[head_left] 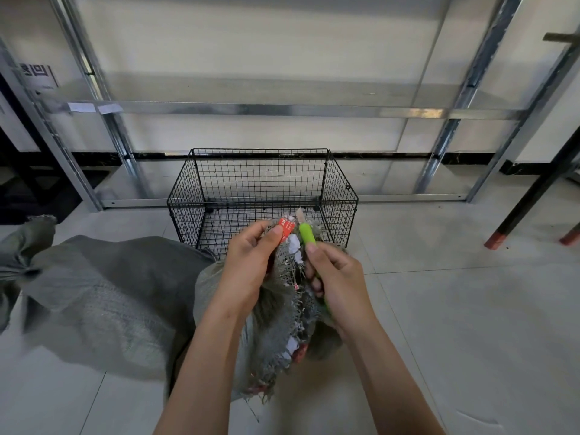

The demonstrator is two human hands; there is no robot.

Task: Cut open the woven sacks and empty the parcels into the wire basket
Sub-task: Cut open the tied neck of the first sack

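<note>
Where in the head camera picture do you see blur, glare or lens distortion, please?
Head view: centre is sharp, the left hand gripping the frayed sack and the right hand holding the green knife; head view, left edge: the second grey sack is smeared; head view, top: shelf uprights splay outward from wide-angle distortion, and a warm glint sits on the horizontal rail.

Storeroom: bare metal shelving point(282, 109), sacks point(103, 284)

grey woven sack point(282, 315) frayed open, upright before black wire basket point(262, 186)
</note>
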